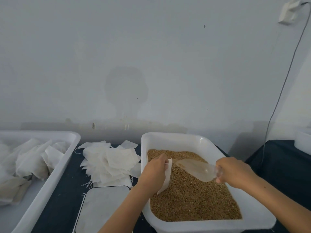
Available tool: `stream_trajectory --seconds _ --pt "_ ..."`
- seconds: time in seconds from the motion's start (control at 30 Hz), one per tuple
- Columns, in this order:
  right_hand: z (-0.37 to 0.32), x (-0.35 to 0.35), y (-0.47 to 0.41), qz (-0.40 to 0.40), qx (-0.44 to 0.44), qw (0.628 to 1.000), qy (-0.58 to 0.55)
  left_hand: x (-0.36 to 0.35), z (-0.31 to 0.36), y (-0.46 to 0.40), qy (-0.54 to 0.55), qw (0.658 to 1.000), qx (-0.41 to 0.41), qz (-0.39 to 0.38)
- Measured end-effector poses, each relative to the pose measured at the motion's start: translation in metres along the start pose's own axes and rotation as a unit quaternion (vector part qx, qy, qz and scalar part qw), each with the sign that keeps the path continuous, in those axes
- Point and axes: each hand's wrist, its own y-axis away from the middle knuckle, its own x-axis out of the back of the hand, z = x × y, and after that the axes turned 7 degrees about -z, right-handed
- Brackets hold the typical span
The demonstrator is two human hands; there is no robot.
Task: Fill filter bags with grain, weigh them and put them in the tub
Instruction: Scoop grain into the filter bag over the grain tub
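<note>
Scale, flat and pale, lies nearest on the dark worktop, just left of the left hand's forearm. Fingers of the left hand are curled and pinch an empty white filter bag, which hangs over the grain in the white grain bin. Fingers of the right hand are clamped on the handle of a clear plastic scoop, whose bowl points toward the bag's mouth just beyond the left fingertips. Left of the left fingers, past the scale, a loose pile of empty bags sits on the worktop. Farther left stands the white tub holding filled bags. Beyond the right fingers a grey cable runs up the wall to a white plug.
</note>
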Motion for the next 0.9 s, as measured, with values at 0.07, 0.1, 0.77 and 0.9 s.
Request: stream_trajectory --seconds 0.07,0.1,0.77,0.9 --pt "-0.002 -0.016 0.000 -0.023 0.007 1.000 -0.013 0.003 0.001 0.001 0.040 0.999 0.007 0.024" --pt "-0.005 -0.024 0.000 -0.031 0.013 0.999 -0.023 0.005 0.003 0.001 0.070 0.997 0.015 0.039" --pt "-0.125 0.012 0.028 0.015 0.240 0.725 -0.646 0.088 0.015 0.038 0.406 0.904 -0.019 0.131" --pt "-0.164 0.011 0.033 0.072 0.213 0.718 -0.658 0.100 0.001 0.060 0.373 0.911 -0.011 0.176"
